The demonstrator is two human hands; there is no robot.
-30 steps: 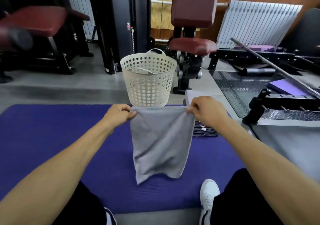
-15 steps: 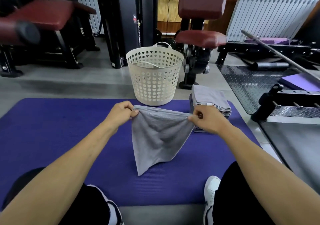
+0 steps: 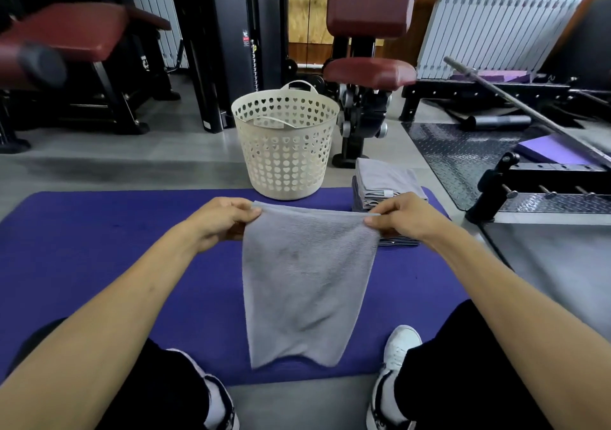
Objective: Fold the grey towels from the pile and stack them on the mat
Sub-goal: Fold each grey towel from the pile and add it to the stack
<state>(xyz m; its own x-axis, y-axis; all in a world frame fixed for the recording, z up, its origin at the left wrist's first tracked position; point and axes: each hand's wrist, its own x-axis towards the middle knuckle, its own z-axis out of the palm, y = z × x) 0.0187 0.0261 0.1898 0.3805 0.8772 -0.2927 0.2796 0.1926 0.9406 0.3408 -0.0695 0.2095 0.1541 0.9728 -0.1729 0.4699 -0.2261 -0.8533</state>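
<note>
A soft grey terry towel point(image 3: 305, 284) is shown held up by its top edge over the purple foam mat point(image 3: 99, 247), its lower hem hanging just above the mat. One upper corner is pinched by the left hand point(image 3: 221, 219), the other by the right hand point(image 3: 401, 215), fingers curled on the cloth. Compared with half a second earlier, the corners have been drawn further apart and the top edge pulled straight, so the towel is judged ready for its next fold. A stack of folded grey towels point(image 3: 385, 186) rests on the mat's far right corner, beside the cream perforated plastic basket point(image 3: 286, 151).
</note>
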